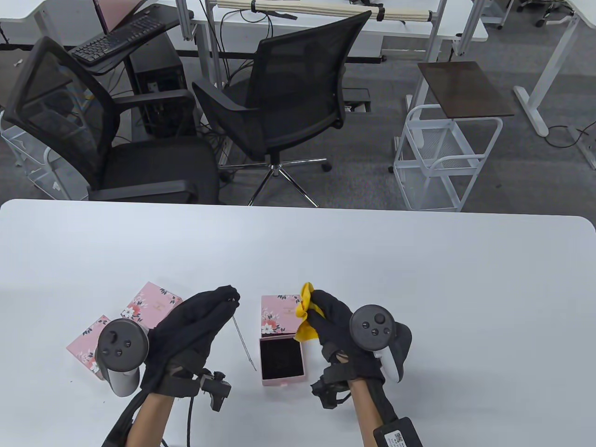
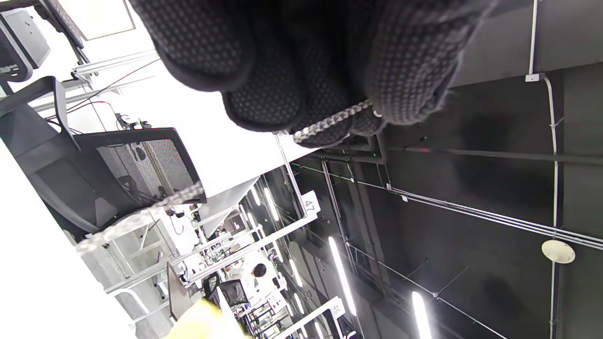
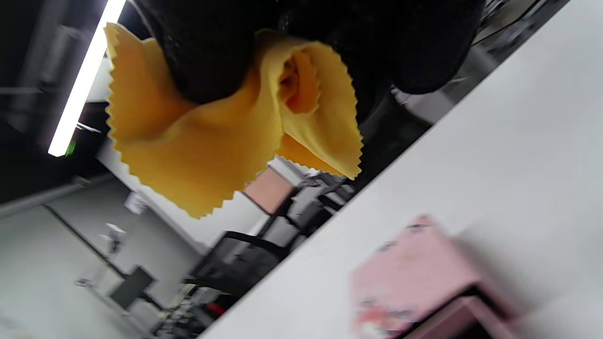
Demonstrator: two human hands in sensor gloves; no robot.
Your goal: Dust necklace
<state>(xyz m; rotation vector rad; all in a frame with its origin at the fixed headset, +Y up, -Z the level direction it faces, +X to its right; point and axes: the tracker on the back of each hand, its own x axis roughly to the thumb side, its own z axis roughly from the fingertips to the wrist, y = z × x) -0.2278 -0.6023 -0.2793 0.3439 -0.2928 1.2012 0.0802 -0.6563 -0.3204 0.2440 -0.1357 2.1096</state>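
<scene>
Left hand point(image 1: 195, 335) pinches a hanging necklace point(image 1: 244, 342); right hand point(image 1: 342, 335) holds a yellow cloth point(image 1: 306, 321) over an open pink box point(image 1: 281, 361).

Beyond your white table point(image 1: 419, 279) you see two black office chairs point(image 1: 288, 88), grey carpet point(image 1: 372, 153), white desks point(image 1: 419, 23).

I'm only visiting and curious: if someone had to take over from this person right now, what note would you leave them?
Left hand: fingertips pinch one end of the necklace, which dangles over the table.
Right hand: grips the bunched yellow cloth, apart from the chain.
Open jewelry box sits between the hands, its pink lid behind it; two more pink boxes lie left.
Done: necklace out, cloth in hand.
Left: wipe the chain; probably box it again.
</scene>
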